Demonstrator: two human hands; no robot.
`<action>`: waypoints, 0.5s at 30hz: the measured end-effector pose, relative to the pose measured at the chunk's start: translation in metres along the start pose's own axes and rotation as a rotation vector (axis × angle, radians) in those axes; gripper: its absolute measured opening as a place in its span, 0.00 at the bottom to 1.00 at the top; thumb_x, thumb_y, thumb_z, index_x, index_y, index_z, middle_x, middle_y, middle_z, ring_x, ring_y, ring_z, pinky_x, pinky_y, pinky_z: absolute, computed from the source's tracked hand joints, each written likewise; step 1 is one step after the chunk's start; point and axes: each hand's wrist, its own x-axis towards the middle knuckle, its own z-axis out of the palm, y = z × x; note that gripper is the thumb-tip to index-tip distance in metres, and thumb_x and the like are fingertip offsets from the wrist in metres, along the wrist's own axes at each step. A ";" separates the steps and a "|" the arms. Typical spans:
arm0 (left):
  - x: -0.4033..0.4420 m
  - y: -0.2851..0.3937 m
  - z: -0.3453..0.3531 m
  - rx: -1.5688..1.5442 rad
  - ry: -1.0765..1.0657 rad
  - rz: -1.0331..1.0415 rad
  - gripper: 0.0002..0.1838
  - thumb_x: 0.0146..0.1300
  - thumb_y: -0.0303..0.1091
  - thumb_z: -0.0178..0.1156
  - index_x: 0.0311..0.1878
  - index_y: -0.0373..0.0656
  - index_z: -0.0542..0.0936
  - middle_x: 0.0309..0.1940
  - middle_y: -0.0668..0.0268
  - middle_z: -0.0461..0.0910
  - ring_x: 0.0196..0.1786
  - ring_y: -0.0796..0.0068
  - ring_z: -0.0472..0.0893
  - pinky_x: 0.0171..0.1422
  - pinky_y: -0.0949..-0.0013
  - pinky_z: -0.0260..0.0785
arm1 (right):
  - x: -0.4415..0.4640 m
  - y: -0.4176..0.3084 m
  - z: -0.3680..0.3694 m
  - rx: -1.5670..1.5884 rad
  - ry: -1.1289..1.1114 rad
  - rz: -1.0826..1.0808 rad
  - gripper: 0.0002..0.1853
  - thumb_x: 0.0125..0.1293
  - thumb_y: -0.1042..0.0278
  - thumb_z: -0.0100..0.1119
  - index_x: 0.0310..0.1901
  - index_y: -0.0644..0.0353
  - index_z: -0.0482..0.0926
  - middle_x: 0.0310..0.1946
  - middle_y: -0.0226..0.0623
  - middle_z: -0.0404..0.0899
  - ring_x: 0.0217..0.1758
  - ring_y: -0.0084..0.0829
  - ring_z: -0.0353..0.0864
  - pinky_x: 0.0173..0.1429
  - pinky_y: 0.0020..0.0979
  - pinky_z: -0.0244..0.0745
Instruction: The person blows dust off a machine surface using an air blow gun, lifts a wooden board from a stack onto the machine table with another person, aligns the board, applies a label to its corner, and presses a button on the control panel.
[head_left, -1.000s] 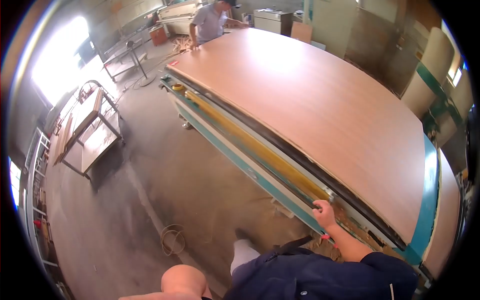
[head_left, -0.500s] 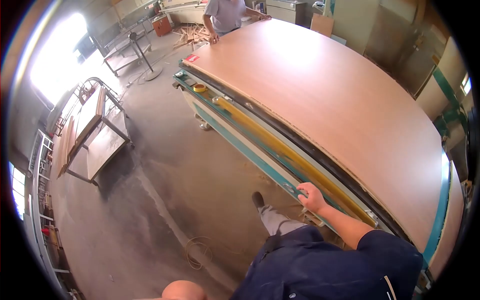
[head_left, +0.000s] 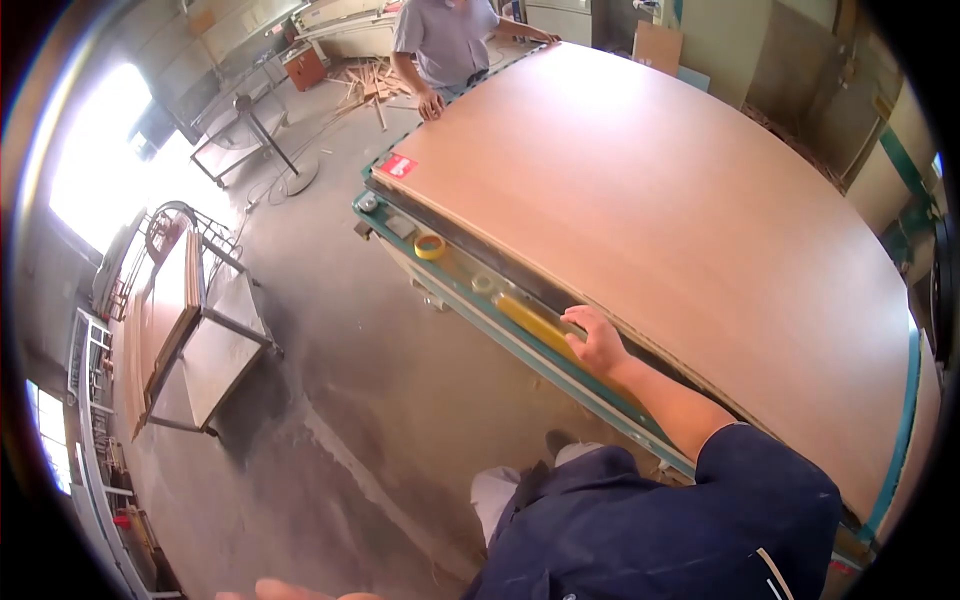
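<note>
A large wood-faced board [head_left: 640, 190] lies flat on a green-edged machine table [head_left: 480, 305], with a red label [head_left: 398, 166] at its far left corner. My right hand [head_left: 597, 340] is beside the board's near edge, over a long yellow bar [head_left: 530, 325] in the table's side channel. Its fingers are loosely bent and apart, holding nothing; whether they touch the board's edge I cannot tell. My left hand [head_left: 290, 591] shows only in part at the bottom edge, fingers stretched out and nothing seen in them. A yellow tape roll [head_left: 429, 247] sits in the channel.
A co-worker [head_left: 445, 50] stands at the board's far end with both hands on its edge. To the left is a metal cart [head_left: 225, 350] carrying panels. Wood offcuts [head_left: 365, 82] lie on the floor behind, near a stand with a round base [head_left: 300, 180].
My right hand has moved forward from the table's green outer rail to beside the board's edge. My left hand's fingers have come into view at the bottom. The view has shifted.
</note>
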 end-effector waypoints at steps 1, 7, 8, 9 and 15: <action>0.000 -0.031 -0.022 -0.036 0.017 0.042 0.09 0.55 0.36 0.64 0.38 0.54 0.75 0.48 0.67 0.68 0.51 0.65 0.67 0.55 0.61 0.62 | 0.024 0.012 0.012 -0.004 0.027 0.008 0.15 0.53 0.70 0.58 0.44 0.60 0.78 0.48 0.42 0.77 0.54 0.44 0.74 0.60 0.37 0.70; -0.046 -0.220 -0.179 0.187 0.301 -0.619 0.07 0.59 0.26 0.57 0.28 0.41 0.70 0.36 0.60 0.73 0.45 0.64 0.72 0.53 0.60 0.63 | 0.128 0.080 0.078 -0.253 0.255 0.292 0.16 0.52 0.72 0.57 0.44 0.60 0.78 0.47 0.47 0.77 0.53 0.47 0.74 0.59 0.40 0.69; -0.054 -0.250 -0.197 0.157 0.305 -0.703 0.07 0.60 0.27 0.57 0.28 0.40 0.71 0.36 0.60 0.74 0.43 0.66 0.72 0.52 0.61 0.63 | 0.139 0.081 0.085 -0.284 0.292 0.373 0.17 0.51 0.71 0.58 0.45 0.60 0.77 0.48 0.46 0.76 0.54 0.47 0.72 0.60 0.41 0.68; -0.059 -0.281 -0.213 0.123 0.303 -0.787 0.07 0.61 0.27 0.57 0.28 0.40 0.72 0.37 0.60 0.75 0.41 0.68 0.73 0.51 0.62 0.64 | 0.148 0.077 0.092 -0.378 0.310 0.381 0.18 0.51 0.70 0.58 0.47 0.60 0.77 0.50 0.46 0.75 0.56 0.48 0.71 0.61 0.42 0.67; -0.048 -0.406 -0.266 -0.093 0.189 -1.179 0.03 0.60 0.23 0.59 0.31 0.36 0.79 0.30 0.66 0.78 0.33 0.80 0.73 0.40 0.78 0.65 | 0.197 0.055 0.133 -0.637 0.310 0.597 0.26 0.53 0.65 0.59 0.55 0.61 0.70 0.61 0.47 0.64 0.63 0.50 0.64 0.66 0.44 0.62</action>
